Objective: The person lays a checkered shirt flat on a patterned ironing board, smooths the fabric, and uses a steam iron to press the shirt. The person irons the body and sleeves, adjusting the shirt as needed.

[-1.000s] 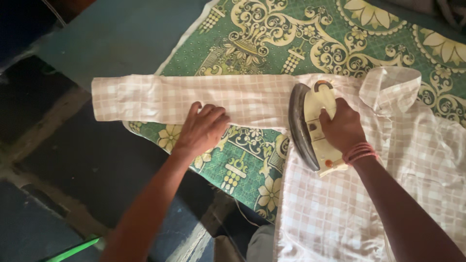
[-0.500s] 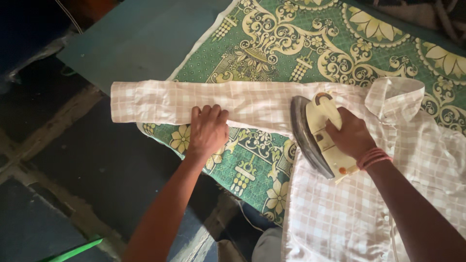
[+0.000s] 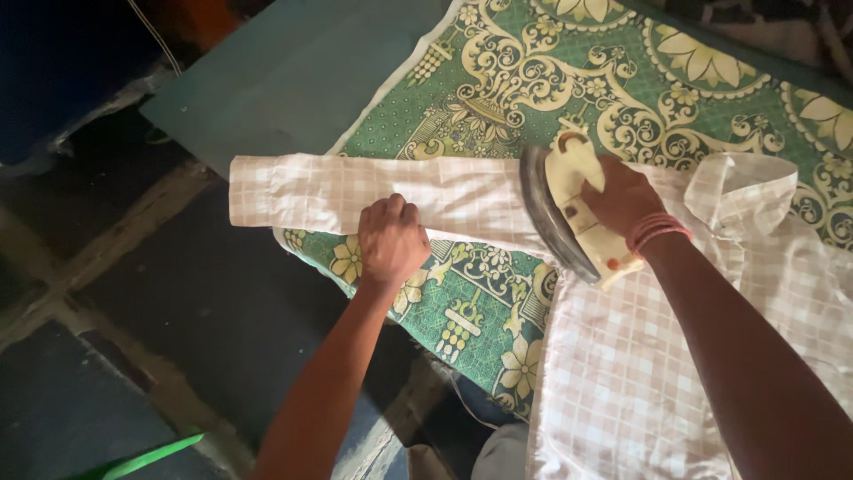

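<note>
Since the earlier frames my right hand (image 3: 622,197) has carried the cream-coloured iron (image 3: 573,203) up from the shirt's body onto the shoulder end of the sleeve (image 3: 373,188), and my left hand (image 3: 391,240) has drawn its fingers in from a flatter spread to a loose curl. I note the right hand's fingers are wrapped fully around the iron's handle, a firm closed grip, with a band of pinkish threads (image 3: 656,229) on the wrist. I see the iron tilted on its side edge, its dark soleplate facing toward the sleeve's length, resting where sleeve meets shoulder. My left hand presses knuckles-up on the lower edge of the sleeve about midway along it; the fingers are bent under, and I cannot tell whether they pinch the cloth or merely pin it down. I record the checked shirt (image 3: 640,356), pale pink and white, lying across a green cloth with a cream floral pattern (image 3: 498,89): its sleeve stretches out flat to the left, its cuff reaching past the cloth's edge, its collar (image 3: 742,182) turned up just right of the iron. A green object (image 3: 142,455) lies on the dark floor at lower left.
</note>
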